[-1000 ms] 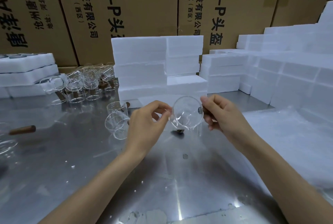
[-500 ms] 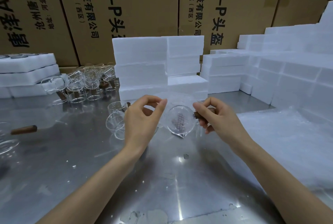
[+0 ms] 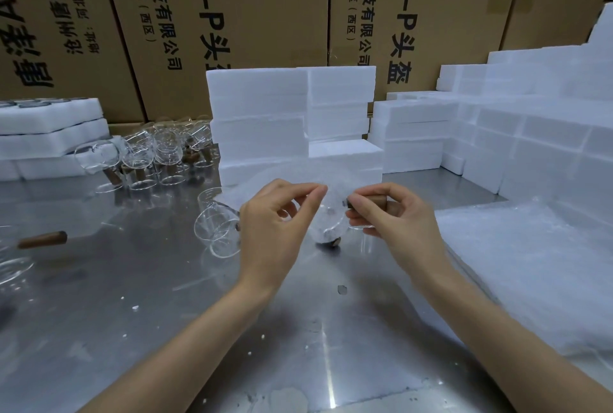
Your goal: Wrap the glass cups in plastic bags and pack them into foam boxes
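Glass cup (image 3: 326, 221) now lowered, plastic bag (image 3: 298, 177) raised over it

Table: a scuffed steel table (image 3: 139, 329) is carrying everything in front of me.
Far middle: stacked foam boxes (image 3: 262, 124) are standing on it.
Far left: glass cups (image 3: 159, 157) are crowding together.
Left edge: a wooden handle (image 3: 43, 239) is lying flat.
Right: a pile of plastic bags (image 3: 530, 266) is lying spread.

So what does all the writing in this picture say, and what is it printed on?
"4.0-P头盔", cut off at the top: right cardboard box.
"-P头", cut off: middle cardboard box.
"信科技有限公司" and "济开发区(西区)": both those boxes.
Left cardboard box: upside down, too skewed to read.
Held glass cup: nothing legible.
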